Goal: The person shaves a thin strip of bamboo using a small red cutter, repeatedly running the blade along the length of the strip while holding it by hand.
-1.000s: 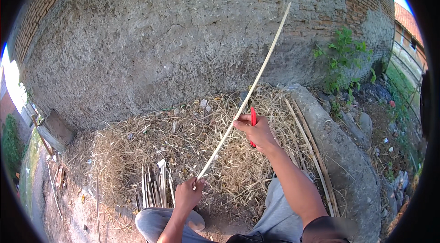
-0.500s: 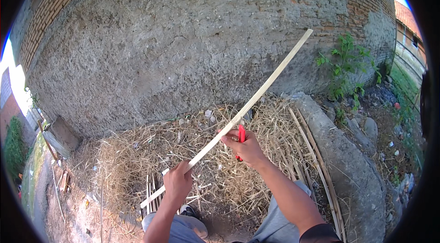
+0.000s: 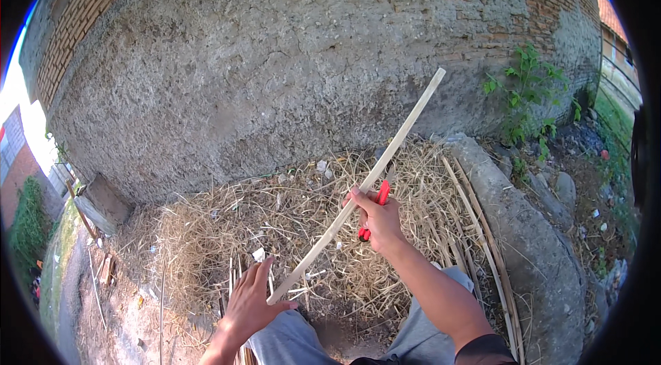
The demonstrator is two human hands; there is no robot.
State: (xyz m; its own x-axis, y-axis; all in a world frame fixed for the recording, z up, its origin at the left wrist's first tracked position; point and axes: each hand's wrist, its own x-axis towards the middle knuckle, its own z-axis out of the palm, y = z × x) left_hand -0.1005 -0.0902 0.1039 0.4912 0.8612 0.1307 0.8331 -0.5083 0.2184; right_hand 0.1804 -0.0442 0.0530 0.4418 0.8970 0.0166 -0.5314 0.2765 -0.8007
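A long pale bamboo strip (image 3: 394, 147) slants up from lower left to upper right in front of me. My right hand (image 3: 381, 219) grips it near its middle between thumb and fingers. That same hand also holds a red utility knife (image 3: 383, 193), its blade pointing up, away from me. By the strip's lower end, my left hand (image 3: 249, 304) is open, fingers spread and thumb out beside the end. Whether the thumb touches the strip, I cannot tell.
Shavings (image 3: 200, 244) cover the ground before me. More strips lie at the right (image 3: 485, 241), beside a raised concrete edge (image 3: 523, 255), and some by my left leg. A rough wall (image 3: 275, 90) stands ahead; a green plant (image 3: 523, 97) grows at its right.
The strip has slid down and toward me, and stands a little steeper. My left hand has let go of it and opened. My right hand still has strip and knife.
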